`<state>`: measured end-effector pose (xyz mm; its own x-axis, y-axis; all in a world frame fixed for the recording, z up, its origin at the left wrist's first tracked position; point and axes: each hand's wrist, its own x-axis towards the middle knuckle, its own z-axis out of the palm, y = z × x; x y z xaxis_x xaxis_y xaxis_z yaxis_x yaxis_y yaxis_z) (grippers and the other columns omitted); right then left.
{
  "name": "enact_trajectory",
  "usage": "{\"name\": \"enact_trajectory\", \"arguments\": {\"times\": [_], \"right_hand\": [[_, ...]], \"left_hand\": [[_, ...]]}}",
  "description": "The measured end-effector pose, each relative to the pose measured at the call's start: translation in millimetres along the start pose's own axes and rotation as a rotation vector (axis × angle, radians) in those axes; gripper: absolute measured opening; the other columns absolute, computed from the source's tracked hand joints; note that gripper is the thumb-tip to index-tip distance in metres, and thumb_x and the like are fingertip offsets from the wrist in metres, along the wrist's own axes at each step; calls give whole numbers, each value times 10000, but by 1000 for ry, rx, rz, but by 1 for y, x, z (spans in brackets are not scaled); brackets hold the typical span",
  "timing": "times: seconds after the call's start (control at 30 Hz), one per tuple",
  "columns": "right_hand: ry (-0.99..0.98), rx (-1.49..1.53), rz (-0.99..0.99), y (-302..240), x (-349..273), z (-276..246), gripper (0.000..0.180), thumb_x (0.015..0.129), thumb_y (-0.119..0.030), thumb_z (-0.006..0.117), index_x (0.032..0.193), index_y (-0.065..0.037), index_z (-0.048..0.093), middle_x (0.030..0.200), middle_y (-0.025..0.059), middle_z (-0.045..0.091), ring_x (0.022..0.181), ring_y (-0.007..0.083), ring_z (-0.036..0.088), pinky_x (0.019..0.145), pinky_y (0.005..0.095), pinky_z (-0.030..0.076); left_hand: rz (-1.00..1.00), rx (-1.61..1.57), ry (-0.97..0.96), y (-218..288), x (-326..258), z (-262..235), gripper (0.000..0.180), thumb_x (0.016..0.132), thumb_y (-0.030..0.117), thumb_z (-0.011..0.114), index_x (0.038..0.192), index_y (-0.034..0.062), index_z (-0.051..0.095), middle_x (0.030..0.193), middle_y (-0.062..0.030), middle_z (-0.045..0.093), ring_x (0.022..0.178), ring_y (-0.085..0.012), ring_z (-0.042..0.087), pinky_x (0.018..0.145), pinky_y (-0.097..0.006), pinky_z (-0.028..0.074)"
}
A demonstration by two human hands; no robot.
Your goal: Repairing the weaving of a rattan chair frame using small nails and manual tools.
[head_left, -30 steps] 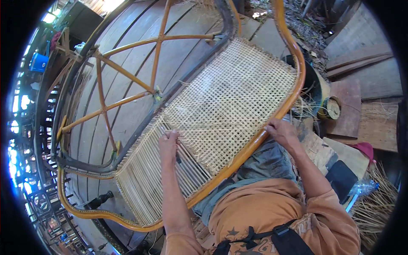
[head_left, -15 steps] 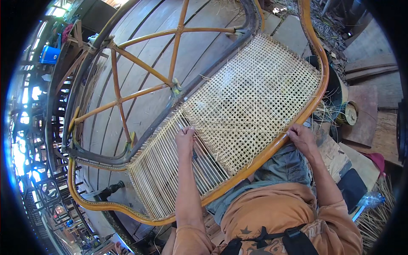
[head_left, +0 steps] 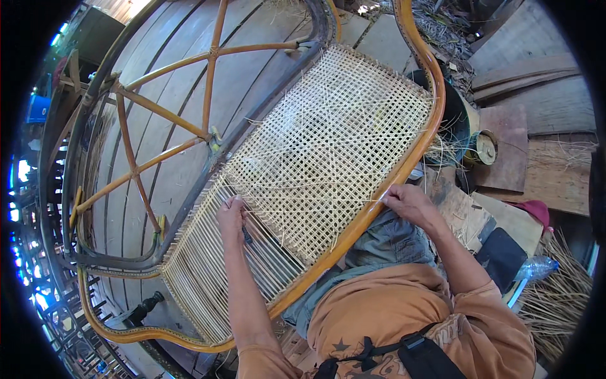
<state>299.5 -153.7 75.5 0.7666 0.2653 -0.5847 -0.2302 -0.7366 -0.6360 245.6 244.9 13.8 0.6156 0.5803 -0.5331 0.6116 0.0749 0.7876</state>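
Head view: left hand (head_left: 231,215) on cane strands (head_left: 252,252), perhaps pinching one.

Rattan bench frame (head_left: 413,161) lying across the lap, with the woven cane panel (head_left: 328,151) about half filled in. Left hand (head_left: 231,213) sits on the panel right where the finished lattice meets the bare parallel strands (head_left: 208,278), fingers pinched on a strand. Right hand (head_left: 407,202) grips the frame's near rail. A round tin (head_left: 485,147) sits just beyond the frame's right side.
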Motion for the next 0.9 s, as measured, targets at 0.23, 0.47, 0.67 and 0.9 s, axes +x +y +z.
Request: {"name": "enact_trajectory", "arguments": {"times": [0.23,0.47,0.67,0.9], "right_hand": [[110,-5,-23,-4,10,3,243,814,-242,553,814,-4,605,661,166,589,620,283,594,588,383,462],[73,-176,-67,2,15,-3,247,793,-252,573,797,-6,602,715,187,609,694,321,612,622,401,465],[90,-152,-74,4,15,0,244,786,-241,603,783,3,590,640,139,568,590,230,555,561,349,445],[39,-131,-118,5,12,-2,253,785,-251,571,809,1,576,682,164,572,624,268,573,586,359,453]], "left_hand": [[11,-8,19,-8,8,-5,158,849,214,617,859,57,605,598,24,503,459,-65,437,416,-210,330],[23,-13,33,-17,13,3,157,826,211,632,808,57,609,589,26,500,464,-70,441,422,-221,337],[20,-66,1,-9,6,-1,141,819,193,642,818,58,600,597,23,506,467,-67,442,419,-218,338],[2,-32,1,-11,2,-2,134,824,185,627,831,54,597,622,14,517,478,-67,454,425,-216,348]]}}
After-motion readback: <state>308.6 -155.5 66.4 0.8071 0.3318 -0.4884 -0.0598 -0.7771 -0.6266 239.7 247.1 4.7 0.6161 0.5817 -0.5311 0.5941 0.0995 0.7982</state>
